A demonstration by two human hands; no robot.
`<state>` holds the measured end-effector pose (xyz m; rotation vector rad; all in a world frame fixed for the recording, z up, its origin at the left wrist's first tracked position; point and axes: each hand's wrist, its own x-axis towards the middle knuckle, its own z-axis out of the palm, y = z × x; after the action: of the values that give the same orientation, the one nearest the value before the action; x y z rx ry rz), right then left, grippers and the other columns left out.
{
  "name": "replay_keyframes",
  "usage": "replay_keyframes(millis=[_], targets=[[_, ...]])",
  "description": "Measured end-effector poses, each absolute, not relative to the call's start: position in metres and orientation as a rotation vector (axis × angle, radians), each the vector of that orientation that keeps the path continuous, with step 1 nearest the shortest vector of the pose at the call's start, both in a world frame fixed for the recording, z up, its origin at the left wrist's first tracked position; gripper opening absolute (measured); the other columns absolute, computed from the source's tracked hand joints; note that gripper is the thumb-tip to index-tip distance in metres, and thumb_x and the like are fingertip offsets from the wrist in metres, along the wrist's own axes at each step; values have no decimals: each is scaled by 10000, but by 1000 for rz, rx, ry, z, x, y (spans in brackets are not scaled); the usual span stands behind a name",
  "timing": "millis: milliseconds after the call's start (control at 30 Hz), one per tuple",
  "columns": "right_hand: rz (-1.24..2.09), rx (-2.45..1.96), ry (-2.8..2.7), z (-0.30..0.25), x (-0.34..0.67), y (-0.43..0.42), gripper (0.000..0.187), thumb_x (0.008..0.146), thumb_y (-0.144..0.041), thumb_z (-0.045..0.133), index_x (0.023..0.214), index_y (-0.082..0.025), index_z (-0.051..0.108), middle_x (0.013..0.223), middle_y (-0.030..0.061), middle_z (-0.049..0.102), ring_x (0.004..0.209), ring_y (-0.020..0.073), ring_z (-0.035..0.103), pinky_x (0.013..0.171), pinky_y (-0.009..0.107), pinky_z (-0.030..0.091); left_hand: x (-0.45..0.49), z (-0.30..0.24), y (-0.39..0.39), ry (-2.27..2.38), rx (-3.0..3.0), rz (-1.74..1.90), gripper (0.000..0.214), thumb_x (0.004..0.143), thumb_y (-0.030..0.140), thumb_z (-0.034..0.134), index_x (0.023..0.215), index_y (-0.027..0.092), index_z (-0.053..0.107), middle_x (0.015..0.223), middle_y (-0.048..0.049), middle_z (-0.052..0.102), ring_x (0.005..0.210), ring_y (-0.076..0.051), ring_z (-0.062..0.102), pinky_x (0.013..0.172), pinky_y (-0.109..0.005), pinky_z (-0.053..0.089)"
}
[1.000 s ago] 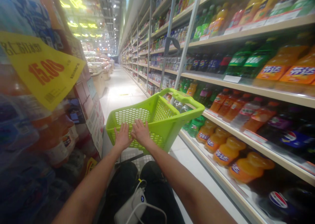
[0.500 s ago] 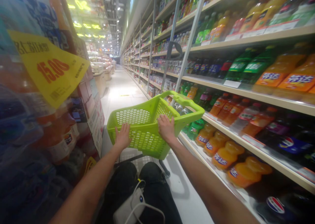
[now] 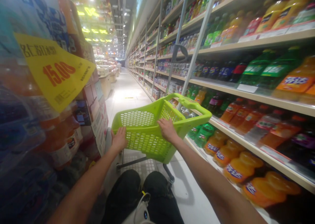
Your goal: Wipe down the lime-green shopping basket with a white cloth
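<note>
The green cart [image 3: 150,138] stood crosswise on the pale aisle floor [image 3: 120,89], just ahead of your dark-clad knees [image 3: 130,188], its handle end pointing toward the shelves on the right. Your left hand [image 3: 119,139] lay on the cart's near rim by the left corner, fingers side by side, thumb spread away from them. Your right hand [image 3: 168,131] lay farther along that rim, near the inner panel [image 3: 171,111], fingers close together and bent over the edge; how firmly either hand gripped could not be told. A white device [image 3: 137,215] was in your lap, cut off below. Beyond the cart's handle, orange bottles [image 3: 233,171] lined the bottom shelf's front edge, with a green bottle [image 3: 204,135] at their far end. Left of you, a yellow price sign [image 3: 55,69] reading 15.00 hung before wrapped bottles [image 3: 62,155]
</note>
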<state>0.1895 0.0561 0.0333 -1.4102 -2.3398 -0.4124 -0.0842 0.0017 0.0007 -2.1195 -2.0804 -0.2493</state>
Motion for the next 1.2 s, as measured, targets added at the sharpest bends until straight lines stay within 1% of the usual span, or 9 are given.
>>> replay_keyframes(millis=[100, 233, 300, 367, 500, 667, 900, 1100, 1200], targets=[[-409, -1483, -2289, 32, 189, 63, 498, 769, -155, 444, 1263, -98, 464, 1360, 148, 421, 1282, 303, 301, 1043, 559, 138, -78, 0, 6, -2104, -2114, -262, 684, 761, 313, 480, 1381, 133, 252, 1453, -119, 273, 1342, -273, 212, 1076, -569, 96], [-424, -1534, -2186, 24, 188, 72, 535, 810, -326, 464, 1281, -75, 429, 1397, 174, 356, 1305, 319, 252, 1045, 537, 172, -64, -2, 7, -2092, -2123, -288, 669, 766, 299, 456, 1386, 155, 249, 1461, -94, 261, 1345, -261, 207, 1081, -560, 92], [-427, -1539, -2149, 18, 190, 81, 503, 820, -280, 453, 1275, -65, 435, 1385, 185, 370, 1300, 321, 267, 1041, 520, 204, -60, -4, 5, -2053, -2147, -289, 658, 773, 285, 429, 1388, 145, 242, 1463, -85, 256, 1349, -256, 197, 1081, -566, 83], [-401, -1507, -2145, 12, 190, 91, 482, 795, -153, 438, 1268, -61, 446, 1364, 188, 401, 1285, 308, 303, 1036, 497, 239, -55, -5, 4, -2018, -2181, -276, 663, 774, 280, 414, 1393, 133, 227, 1467, -80, 244, 1353, -256, 183, 1079, -576, 77], [-280, -1321, -2226, -1, 172, 102, 567, 697, 0, 395, 1257, -53, 462, 1305, 182, 472, 1237, 257, 389, 1030, 432, 299, -42, -6, 2, -1981, -2257, -260, 683, 766, 285, 423, 1396, 135, 208, 1477, -76, 213, 1358, -247, 167, 1079, -576, 69], [-129, -1126, -2321, -10, 137, 96, 621, 674, 1, 401, 1287, -95, 430, 1290, 149, 496, 1209, 214, 426, 1024, 390, 328, -41, -2, 3, -1899, -2359, -241, 652, 778, 287, 432, 1384, 154, 235, 1470, -89, 237, 1354, -240, 184, 1084, -561, 60], [-210, -1491, -2128, -5, 165, 95, 550, 713, -5, 383, 1259, -35, 453, 1348, 208, 412, 1272, 274, 338, 1027, 455, 291, -76, -7, 1, -2026, -2281, -202, 594, 784, 259, 451, 1348, 133, 310, 1440, -121, 301, 1337, -248, 236, 1077, -574, 48], [-122, -1241, -2301, -13, 134, 88, 577, 679, -10, 411, 1246, -89, 489, 1306, 162, 478, 1240, 244, 392, 1023, 427, 310, -59, -16, -3, -1930, -2251, -225, 563, 809, 243, 411, 1349, 124, 308, 1416, -122, 349, 1334, -260, 235, 1075, -576, 42], [-83, -1176, -2345, -15, 119, 79, 549, 699, -16, 403, 1238, -64, 492, 1311, 167, 471, 1250, 241, 375, 1036, 416, 293, -47, -15, -6, -1902, -2236, -250, 535, 813, 214, 383, 1332, 88, 336, 1368, -145, 414, 1309, -273, 279, 1076, -563, 61]])
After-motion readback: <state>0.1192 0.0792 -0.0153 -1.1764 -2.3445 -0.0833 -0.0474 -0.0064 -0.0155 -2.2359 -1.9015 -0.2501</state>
